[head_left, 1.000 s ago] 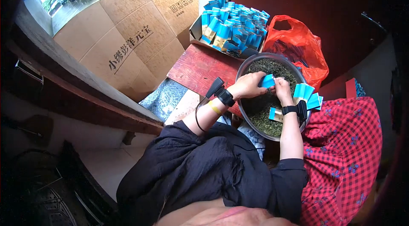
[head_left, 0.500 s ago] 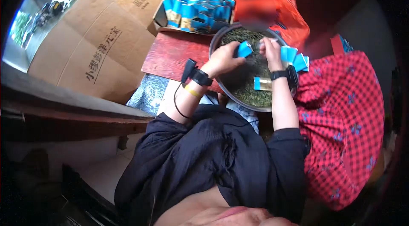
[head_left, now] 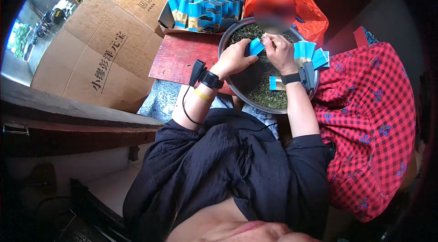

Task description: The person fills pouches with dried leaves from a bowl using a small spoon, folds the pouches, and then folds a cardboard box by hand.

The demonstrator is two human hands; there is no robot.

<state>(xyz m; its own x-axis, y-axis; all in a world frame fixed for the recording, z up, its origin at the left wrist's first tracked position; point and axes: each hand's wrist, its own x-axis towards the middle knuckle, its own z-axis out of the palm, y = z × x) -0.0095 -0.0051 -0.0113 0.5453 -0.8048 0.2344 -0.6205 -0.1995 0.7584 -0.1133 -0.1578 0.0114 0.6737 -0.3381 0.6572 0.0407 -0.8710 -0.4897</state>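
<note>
My left hand point(head_left: 234, 60) is closed around a small blue packet point(head_left: 257, 47), tilted over a round metal basin point(head_left: 231, 87). Dried green leaves, like tea point(head_left: 267, 98), fill much of the basin. At the packet's upper end, the fingers of my right hand point(head_left: 279, 54) are pinched together; what they hold, if anything, is hidden. A blue-and-gold packet point(head_left: 275, 83) lies on the leaves below my right wrist. Several more blue packets point(head_left: 308, 51) fan out at the basin's right rim, just beyond that wrist.
Behind the basin stands an open carton point(head_left: 167, 27) packed with blue packets point(head_left: 207, 2). An orange plastic bag point(head_left: 310, 7) sits beside it. A red board point(head_left: 182, 55) lies left of the basin, near large cardboard boxes point(head_left: 91, 45). Red checked cloth point(head_left: 365, 123) is at right.
My right hand has moved left, bringing its pinched fingers to the end of the packet. The left hand still holds the packet, now turned more upward. The camera view has shifted slightly.
</note>
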